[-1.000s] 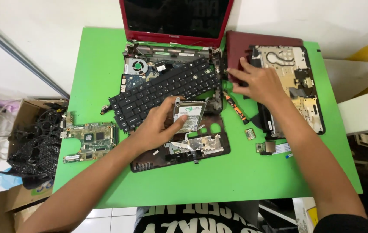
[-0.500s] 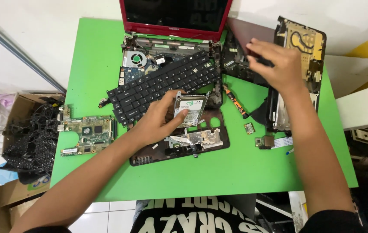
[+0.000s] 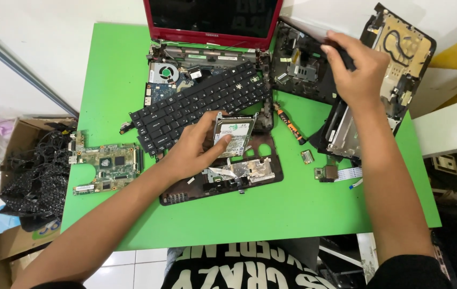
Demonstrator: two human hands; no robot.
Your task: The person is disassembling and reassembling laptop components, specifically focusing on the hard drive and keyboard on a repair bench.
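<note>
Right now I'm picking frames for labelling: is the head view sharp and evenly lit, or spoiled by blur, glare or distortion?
Head view: even, soft light, faint shadows; keyboard and drive sharp; right hand slightly soft; dim reflection on the dark screen; table edges splay from wide-angle distortion.

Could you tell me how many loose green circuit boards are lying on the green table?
1: the circuit board lies at the table's left edge, beside the keyboard. Others may be hidden.

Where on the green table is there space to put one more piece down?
The green table is bare along its near edge, below the dark palm-rest frame. Its far left corner, above the circuit board, is bare too. The middle is crowded: keyboard, left hand on the hard drive.
</note>
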